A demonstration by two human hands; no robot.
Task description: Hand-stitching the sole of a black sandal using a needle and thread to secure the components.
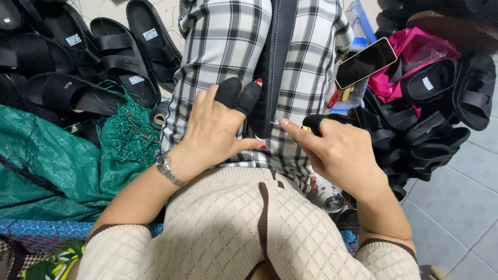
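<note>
Sandals (104,57), black and strapped, are lying in a heap at the far left, and more of them (436,114) are piling up at the right, beside a pink bag (410,46). Green netting (57,155) is spreading across the near left of the floor. My legs in checked trousers (228,46) are stretching away from me through the middle, and my cream knitted sweater (238,228) is filling the near edge.

A long black strap (277,62) is running along my lap, from the far edge down to a spot between my two hands. My left hand (212,129) is lying flat and unclenched on my thigh, just left of the strap, gripping nothing; two of its fingertips are wearing black covers (238,96) and are touching the strap's left edge. A silver watch (167,168) is sitting on that wrist. My right hand (337,150) is curling loosely, its forefinger pointing left at the strap's near end; whether it is pinching the small black piece (316,123) behind it, I cannot tell.

A phone (365,62) is resting at the far right, tilted, near the pink bag.
</note>
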